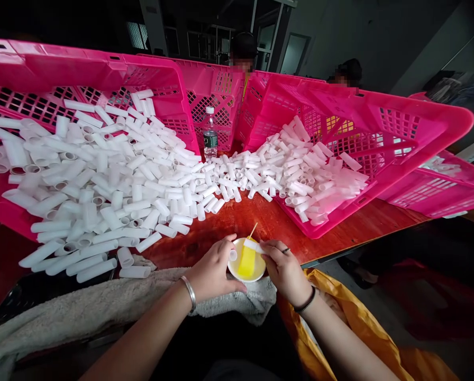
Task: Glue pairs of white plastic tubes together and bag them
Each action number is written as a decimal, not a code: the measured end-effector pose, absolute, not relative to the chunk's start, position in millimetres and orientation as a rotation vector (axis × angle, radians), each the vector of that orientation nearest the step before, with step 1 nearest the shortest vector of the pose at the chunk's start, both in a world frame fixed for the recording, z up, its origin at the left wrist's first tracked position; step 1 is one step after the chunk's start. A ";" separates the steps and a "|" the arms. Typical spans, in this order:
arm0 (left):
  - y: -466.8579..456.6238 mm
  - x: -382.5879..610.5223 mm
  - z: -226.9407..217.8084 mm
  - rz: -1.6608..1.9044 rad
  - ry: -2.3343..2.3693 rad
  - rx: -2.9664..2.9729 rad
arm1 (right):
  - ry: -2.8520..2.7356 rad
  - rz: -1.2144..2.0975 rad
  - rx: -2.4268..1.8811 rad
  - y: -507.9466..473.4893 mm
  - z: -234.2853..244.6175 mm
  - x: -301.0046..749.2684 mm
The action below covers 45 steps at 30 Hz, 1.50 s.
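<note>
Left hand (215, 272) grips a white tube (233, 255) at the rim of the yellow glue bowl (247, 272); right hand (284, 270) pinches a white strip (253, 245) over the bowl, at the bench (229, 227) edge

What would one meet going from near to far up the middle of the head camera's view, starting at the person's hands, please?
Left hand and right hand at the white bowl of yellow liquid → bare red table → scattered white plastic tubes → water bottle → pink crate.
</note>
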State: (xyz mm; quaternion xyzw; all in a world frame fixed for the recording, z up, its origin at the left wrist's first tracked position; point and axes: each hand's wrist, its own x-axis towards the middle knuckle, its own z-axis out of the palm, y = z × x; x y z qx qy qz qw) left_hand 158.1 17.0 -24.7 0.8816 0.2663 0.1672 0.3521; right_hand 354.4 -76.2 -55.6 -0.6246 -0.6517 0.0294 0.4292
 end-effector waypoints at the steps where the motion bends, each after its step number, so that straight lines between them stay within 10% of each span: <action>1: 17.1 160.0 -27.1 0.435 0.699 2.274 | -1.651 0.096 -1.544 -75.9 -54.0 355.3; 30: 16.8 159.6 -37.9 0.529 0.704 2.210 | -1.554 0.585 -1.463 -95.7 -43.1 354.2; 45: 18.2 160.1 -37.4 0.551 0.722 2.286 | -1.807 0.151 -1.407 -104.7 -51.6 345.8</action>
